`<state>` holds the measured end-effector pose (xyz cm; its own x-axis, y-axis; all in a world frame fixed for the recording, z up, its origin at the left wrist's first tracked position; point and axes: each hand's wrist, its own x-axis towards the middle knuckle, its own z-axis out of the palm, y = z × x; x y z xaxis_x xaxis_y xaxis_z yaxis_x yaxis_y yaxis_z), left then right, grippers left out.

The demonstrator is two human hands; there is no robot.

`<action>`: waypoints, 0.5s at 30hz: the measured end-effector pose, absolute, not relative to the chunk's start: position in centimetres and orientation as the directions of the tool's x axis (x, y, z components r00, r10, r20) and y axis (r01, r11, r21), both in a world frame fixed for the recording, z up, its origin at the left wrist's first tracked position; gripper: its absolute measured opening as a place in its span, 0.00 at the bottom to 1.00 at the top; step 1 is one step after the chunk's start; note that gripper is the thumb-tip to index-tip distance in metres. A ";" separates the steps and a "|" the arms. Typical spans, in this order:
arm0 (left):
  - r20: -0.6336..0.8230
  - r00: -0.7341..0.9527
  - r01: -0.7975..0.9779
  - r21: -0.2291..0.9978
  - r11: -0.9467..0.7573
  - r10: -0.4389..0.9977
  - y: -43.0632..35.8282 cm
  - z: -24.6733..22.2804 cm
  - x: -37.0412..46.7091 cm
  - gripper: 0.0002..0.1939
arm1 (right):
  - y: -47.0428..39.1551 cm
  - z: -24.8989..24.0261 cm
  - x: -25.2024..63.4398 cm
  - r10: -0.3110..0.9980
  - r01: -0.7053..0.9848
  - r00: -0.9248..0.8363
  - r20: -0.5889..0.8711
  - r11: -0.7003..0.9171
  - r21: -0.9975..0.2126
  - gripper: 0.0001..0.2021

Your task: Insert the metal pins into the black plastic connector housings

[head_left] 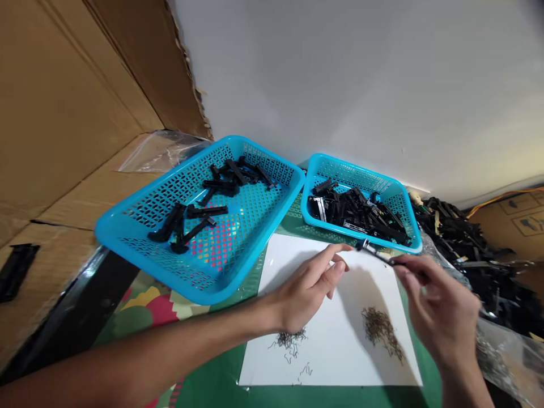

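My right hand (pixel 442 306) pinches one end of a slim black plastic part (pixel 380 255), which has a shiny pale strip along it. It is held above the right side of a white sheet (pixel 335 317). My left hand (pixel 312 280) is over the sheet with its fingers loosely apart, and the index fingertip comes close to the part's far end; whether they touch I cannot tell. Small bent wire pieces lie in a pile (pixel 380 331) below the part. Another pile of thin wires (pixel 291 340) is partly hidden behind my left wrist.
A large blue basket (pixel 250 283) on the left holds several black parts. The smaller blue basket (pixel 361 229) behind the sheet holds many more. Black parts and plastic bags heap at the right (pixel 488 272). Cardboard (pixel 63 85) stands at the left, a pale wall (pixel 340 73) behind.
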<state>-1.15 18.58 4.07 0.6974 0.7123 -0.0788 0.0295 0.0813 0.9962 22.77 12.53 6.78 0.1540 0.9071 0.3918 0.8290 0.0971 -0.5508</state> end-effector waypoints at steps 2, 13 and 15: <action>-0.070 0.675 0.005 0.996 0.090 0.734 18.5 3.6 -1.1 0.22 | 14.4 7.4 23.2 0.862 0.843 0.229 0.451 0.056 -0.535 0.10; -0.104 0.423 -0.474 0.821 0.318 0.900 17.4 2.1 0.0 0.10 | 25.6 11.4 7.6 0.861 0.771 -0.498 0.103 0.494 -0.403 0.12; -0.140 0.439 -0.521 0.765 0.378 0.888 17.3 1.9 0.2 0.10 | 27.2 11.1 4.2 0.771 0.726 -0.637 -0.010 0.595 -0.346 0.12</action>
<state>0.24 17.30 1.87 0.4386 0.8878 -0.1396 -0.5212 0.3778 0.7652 4.19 27.25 11.06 -0.6365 0.7712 -0.0099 0.7258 0.5946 -0.3461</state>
